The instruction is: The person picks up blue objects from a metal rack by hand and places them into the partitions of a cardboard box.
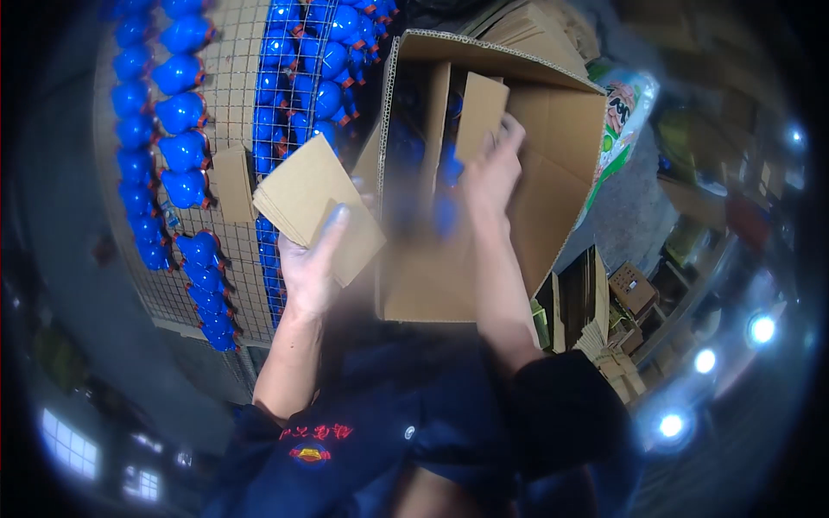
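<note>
My left hand [313, 266] is closed round a small stack of flat cardboard pieces [315, 186], thumb on top, just left of a tall open cardboard box [553, 164]. Inside the box my right hand [494, 173] grips a single cardboard piece [481, 112], held upright near the far end. Another cardboard strip [438, 121] stands beside it like a divider. Down in the box, blue glossy objects [451, 164] show partly; motion blur and shadow hide their shape.
At the left, wire mesh racks [233, 78] carry rows of blue glossy bulb-shaped pieces [182, 112] with red ends. A green and white printed bag [623, 112] leans behind the box's right side. Folded cardboard [596, 298] and a small brown carton [632, 289] lie lower right.
</note>
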Demonstrator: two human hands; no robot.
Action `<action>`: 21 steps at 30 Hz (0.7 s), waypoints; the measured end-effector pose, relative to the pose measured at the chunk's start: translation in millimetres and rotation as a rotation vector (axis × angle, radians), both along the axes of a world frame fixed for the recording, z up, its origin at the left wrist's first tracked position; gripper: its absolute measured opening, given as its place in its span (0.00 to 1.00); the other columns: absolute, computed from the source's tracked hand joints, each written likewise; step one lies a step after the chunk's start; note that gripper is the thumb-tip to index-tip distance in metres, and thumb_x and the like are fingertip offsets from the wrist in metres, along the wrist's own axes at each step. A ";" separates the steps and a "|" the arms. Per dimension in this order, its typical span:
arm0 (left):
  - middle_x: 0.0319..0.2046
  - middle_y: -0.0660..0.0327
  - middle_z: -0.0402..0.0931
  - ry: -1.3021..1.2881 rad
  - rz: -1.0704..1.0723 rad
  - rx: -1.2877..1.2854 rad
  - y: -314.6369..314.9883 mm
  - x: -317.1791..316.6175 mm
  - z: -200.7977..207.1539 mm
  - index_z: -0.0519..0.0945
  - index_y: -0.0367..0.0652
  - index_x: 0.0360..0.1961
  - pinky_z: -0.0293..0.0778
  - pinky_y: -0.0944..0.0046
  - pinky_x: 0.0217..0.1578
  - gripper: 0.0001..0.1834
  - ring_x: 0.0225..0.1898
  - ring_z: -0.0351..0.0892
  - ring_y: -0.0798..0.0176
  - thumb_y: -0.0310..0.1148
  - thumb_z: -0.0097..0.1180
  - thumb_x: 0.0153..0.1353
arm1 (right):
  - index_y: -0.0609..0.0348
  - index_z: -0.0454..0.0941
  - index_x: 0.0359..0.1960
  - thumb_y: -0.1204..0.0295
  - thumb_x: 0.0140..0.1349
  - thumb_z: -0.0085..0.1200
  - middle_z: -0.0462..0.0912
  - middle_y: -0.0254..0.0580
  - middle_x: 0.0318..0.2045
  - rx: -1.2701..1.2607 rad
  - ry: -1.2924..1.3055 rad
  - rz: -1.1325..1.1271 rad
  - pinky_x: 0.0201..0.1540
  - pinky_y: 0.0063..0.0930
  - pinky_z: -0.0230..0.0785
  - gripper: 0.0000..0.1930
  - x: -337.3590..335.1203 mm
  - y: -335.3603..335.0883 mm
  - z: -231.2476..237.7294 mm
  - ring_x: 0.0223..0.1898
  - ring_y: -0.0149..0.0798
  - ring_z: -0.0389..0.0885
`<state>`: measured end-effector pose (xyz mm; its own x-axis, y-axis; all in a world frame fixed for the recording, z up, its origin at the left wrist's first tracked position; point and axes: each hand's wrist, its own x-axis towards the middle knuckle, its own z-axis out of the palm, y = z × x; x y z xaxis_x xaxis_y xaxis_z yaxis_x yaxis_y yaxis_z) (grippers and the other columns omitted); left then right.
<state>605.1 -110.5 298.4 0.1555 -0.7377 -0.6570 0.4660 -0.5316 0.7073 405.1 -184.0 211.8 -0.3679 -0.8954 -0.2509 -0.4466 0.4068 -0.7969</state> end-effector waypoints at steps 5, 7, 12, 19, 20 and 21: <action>0.60 0.43 0.66 0.434 -0.001 -0.123 -2.9 -5.9 -1.7 0.55 0.33 0.68 0.71 0.49 0.59 0.35 0.59 0.72 0.47 0.42 0.45 0.66 | 0.58 0.66 0.51 0.78 0.64 0.43 0.79 0.57 0.45 0.244 0.603 0.382 0.49 0.45 0.73 0.14 -29.6 -4.4 -171.0 0.49 0.57 0.77; 0.59 0.45 0.67 0.444 0.055 -0.095 -5.9 -11.4 4.9 0.57 0.34 0.67 0.72 0.50 0.58 0.33 0.58 0.73 0.48 0.38 0.48 0.64 | 0.62 0.69 0.52 0.76 0.64 0.45 0.77 0.58 0.48 0.321 0.537 0.422 0.52 0.43 0.72 0.15 -37.4 -2.7 -165.2 0.53 0.57 0.74; 0.49 0.58 0.76 -0.080 -0.188 0.128 0.7 -17.3 14.7 0.72 0.36 0.56 0.74 0.60 0.52 0.24 0.51 0.76 0.64 0.28 0.62 0.59 | 0.67 0.75 0.54 0.61 0.70 0.49 0.81 0.42 0.48 0.251 -0.752 0.137 0.56 0.27 0.67 0.20 -6.9 27.8 27.2 0.51 0.32 0.77; 0.47 0.44 0.78 0.148 0.066 -0.073 3.4 32.6 -12.7 0.66 0.28 0.60 0.78 0.57 0.46 0.30 0.44 0.82 0.53 0.43 0.47 0.64 | 0.67 0.61 0.61 0.74 0.69 0.46 0.80 0.56 0.45 -0.133 0.362 0.116 0.49 0.36 0.72 0.20 -99.7 8.0 -8.1 0.46 0.49 0.81; 0.49 0.40 0.77 0.269 0.158 -0.069 18.2 55.1 -28.8 0.65 0.28 0.61 0.78 0.56 0.47 0.32 0.44 0.82 0.50 0.42 0.45 0.62 | 0.68 0.61 0.61 0.75 0.69 0.42 0.77 0.67 0.49 0.070 0.550 0.149 0.52 0.45 0.69 0.20 -94.6 -8.0 -19.0 0.50 0.62 0.77; 0.51 0.40 0.76 0.134 0.175 0.033 33.7 82.9 -30.0 0.64 0.29 0.62 0.77 0.55 0.48 0.33 0.44 0.82 0.50 0.41 0.43 0.61 | 0.66 0.61 0.61 0.75 0.67 0.43 0.75 0.70 0.50 0.073 0.634 0.203 0.52 0.47 0.68 0.21 -97.8 -22.5 -50.6 0.50 0.65 0.76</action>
